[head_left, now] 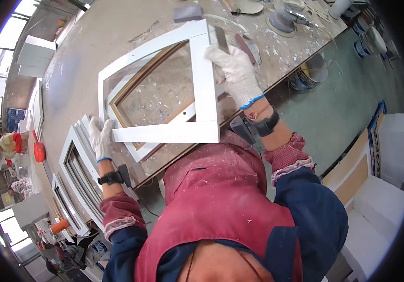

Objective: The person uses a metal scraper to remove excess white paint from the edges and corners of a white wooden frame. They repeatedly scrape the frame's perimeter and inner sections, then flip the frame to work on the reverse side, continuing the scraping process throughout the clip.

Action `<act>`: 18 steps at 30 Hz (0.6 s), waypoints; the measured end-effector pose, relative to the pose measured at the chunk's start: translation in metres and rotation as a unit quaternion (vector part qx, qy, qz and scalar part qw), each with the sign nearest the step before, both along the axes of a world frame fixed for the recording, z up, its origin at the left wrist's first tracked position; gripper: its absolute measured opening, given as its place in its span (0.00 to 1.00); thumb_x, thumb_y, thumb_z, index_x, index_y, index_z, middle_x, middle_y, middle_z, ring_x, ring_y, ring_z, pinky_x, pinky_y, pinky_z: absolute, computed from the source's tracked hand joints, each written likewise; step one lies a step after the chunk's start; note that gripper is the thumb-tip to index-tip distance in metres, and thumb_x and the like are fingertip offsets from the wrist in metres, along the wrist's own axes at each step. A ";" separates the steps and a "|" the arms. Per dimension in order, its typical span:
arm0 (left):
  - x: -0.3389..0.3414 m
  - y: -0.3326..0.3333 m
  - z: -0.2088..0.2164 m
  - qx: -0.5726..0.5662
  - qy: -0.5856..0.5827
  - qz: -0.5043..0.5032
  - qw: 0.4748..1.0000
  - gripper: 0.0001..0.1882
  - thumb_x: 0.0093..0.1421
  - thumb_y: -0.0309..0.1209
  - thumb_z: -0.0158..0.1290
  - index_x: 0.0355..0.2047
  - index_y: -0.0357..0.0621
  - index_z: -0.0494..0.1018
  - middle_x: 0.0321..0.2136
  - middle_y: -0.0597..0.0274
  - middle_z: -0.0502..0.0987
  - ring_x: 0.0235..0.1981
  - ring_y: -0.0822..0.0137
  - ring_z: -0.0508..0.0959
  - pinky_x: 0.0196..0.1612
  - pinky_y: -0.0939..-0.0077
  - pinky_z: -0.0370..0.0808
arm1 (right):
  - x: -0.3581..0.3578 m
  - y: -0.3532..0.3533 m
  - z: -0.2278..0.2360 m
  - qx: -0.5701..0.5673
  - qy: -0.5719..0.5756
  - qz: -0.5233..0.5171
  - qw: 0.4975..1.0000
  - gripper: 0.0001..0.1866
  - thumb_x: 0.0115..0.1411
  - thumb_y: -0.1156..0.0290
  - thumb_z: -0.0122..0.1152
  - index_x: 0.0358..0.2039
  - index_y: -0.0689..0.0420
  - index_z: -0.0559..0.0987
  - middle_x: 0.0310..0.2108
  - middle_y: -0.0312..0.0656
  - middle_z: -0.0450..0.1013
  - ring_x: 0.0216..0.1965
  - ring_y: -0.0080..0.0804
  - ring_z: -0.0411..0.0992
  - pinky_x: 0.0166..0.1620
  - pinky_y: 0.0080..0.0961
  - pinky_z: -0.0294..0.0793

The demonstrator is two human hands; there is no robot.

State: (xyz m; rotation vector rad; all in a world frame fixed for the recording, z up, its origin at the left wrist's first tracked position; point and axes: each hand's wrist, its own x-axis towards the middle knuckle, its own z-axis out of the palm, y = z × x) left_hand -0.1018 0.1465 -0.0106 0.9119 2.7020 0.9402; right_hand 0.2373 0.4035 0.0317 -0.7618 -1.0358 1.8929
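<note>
A white rectangular frame with an open middle (164,133) is held tilted over the workbench (77,70). My right hand (235,69), in a white knit glove with a blue cuff, is closed around its right side, near the upper corner. At the lower left corner my left hand (100,137), gloved alike, grips the frame between thumb and fingers. Beneath it lies another white frame (138,154), with a brown inner edge showing through the opening. A striped grey-brown piece (221,38) sits by my right fingertips; its kind is unclear.
Several white frames (77,155) are stacked to the left. At the far side are a grey block (187,14), a round sander (282,22) and a reddish-brown strip (249,48). Buckets (309,75) stand beside the bench's right edge. Another person (10,146) is far left.
</note>
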 end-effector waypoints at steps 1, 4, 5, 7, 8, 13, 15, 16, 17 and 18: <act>-0.001 0.003 -0.001 -0.042 0.040 0.000 0.998 0.35 0.58 0.45 0.58 0.58 0.31 0.66 0.54 0.43 0.72 0.55 0.55 0.72 0.59 0.63 0.67 | 0.001 -0.006 -0.003 0.014 -0.028 -0.004 0.999 0.19 0.57 0.64 0.68 0.43 0.65 0.78 0.32 0.34 0.76 0.28 0.17 0.72 0.31 0.16 0.73; -0.018 0.007 -0.003 -0.100 0.057 0.006 0.993 0.37 0.57 0.47 0.57 0.59 0.31 0.65 0.56 0.42 0.70 0.56 0.53 0.72 0.60 0.64 0.66 | -0.001 -0.021 -0.011 0.032 0.005 -0.011 0.999 0.22 0.56 0.64 0.69 0.44 0.66 0.76 0.31 0.36 0.75 0.24 0.17 0.70 0.26 0.16 0.70; -0.024 0.004 -0.005 -0.082 0.086 -0.004 0.993 0.36 0.57 0.46 0.57 0.58 0.31 0.67 0.54 0.44 0.73 0.54 0.53 0.73 0.58 0.65 0.68 | 0.001 -0.027 -0.011 0.028 0.013 0.012 0.999 0.22 0.56 0.64 0.70 0.44 0.67 0.76 0.30 0.36 0.75 0.24 0.17 0.69 0.25 0.16 0.69; -0.032 -0.005 -0.013 -0.096 0.051 -0.022 0.994 0.35 0.57 0.45 0.56 0.58 0.31 0.67 0.52 0.44 0.74 0.53 0.53 0.74 0.57 0.65 0.68 | 0.005 -0.037 -0.006 0.020 0.035 0.055 0.998 0.25 0.54 0.63 0.71 0.45 0.67 0.74 0.30 0.37 0.75 0.21 0.16 0.67 0.21 0.16 0.66; -0.032 -0.007 -0.010 -0.102 0.033 -0.029 0.994 0.34 0.57 0.44 0.56 0.58 0.31 0.67 0.51 0.44 0.75 0.52 0.53 0.75 0.56 0.65 0.69 | 0.007 -0.040 -0.003 0.018 0.013 0.079 0.997 0.25 0.55 0.66 0.70 0.49 0.65 0.72 0.32 0.37 0.75 0.23 0.15 0.69 0.21 0.14 0.67; -0.049 -0.010 -0.016 -0.082 0.005 -0.055 0.995 0.34 0.58 0.41 0.56 0.60 0.32 0.66 0.52 0.41 0.74 0.54 0.54 0.75 0.57 0.68 0.68 | 0.015 -0.059 0.025 0.045 -0.018 0.147 0.988 0.36 0.53 0.73 0.70 0.61 0.62 0.65 0.37 0.36 0.74 0.25 0.13 0.69 0.23 0.09 0.67; -0.049 -0.006 -0.017 -0.087 0.026 -0.059 0.994 0.34 0.58 0.42 0.55 0.59 0.32 0.66 0.54 0.40 0.73 0.56 0.53 0.73 0.59 0.67 0.67 | 0.014 -0.063 0.026 0.049 -0.044 0.160 0.985 0.40 0.50 0.76 0.70 0.63 0.61 0.63 0.38 0.35 0.73 0.30 0.14 0.69 0.28 0.11 0.70; -0.051 -0.009 -0.018 -0.091 0.049 -0.061 0.993 0.34 0.58 0.43 0.55 0.59 0.32 0.66 0.55 0.41 0.73 0.57 0.52 0.73 0.59 0.67 0.66 | 0.014 -0.066 0.028 0.089 -0.062 0.160 0.981 0.41 0.50 0.77 0.70 0.63 0.61 0.63 0.39 0.35 0.73 0.31 0.15 0.69 0.30 0.12 0.70; -0.050 -0.008 -0.018 -0.101 0.059 -0.062 0.991 0.34 0.58 0.44 0.54 0.59 0.32 0.66 0.55 0.41 0.72 0.57 0.51 0.72 0.60 0.66 0.65 | 0.015 -0.067 0.033 0.132 -0.079 0.157 0.976 0.41 0.49 0.77 0.70 0.63 0.61 0.62 0.39 0.35 0.73 0.32 0.15 0.69 0.31 0.13 0.71; -0.049 -0.008 -0.018 -0.096 0.069 -0.063 0.991 0.35 0.58 0.44 0.54 0.59 0.33 0.66 0.55 0.41 0.72 0.58 0.51 0.72 0.60 0.66 0.65 | 0.015 -0.070 0.031 0.138 -0.089 0.152 0.975 0.42 0.48 0.77 0.70 0.64 0.61 0.62 0.41 0.37 0.72 0.36 0.18 0.68 0.36 0.15 0.70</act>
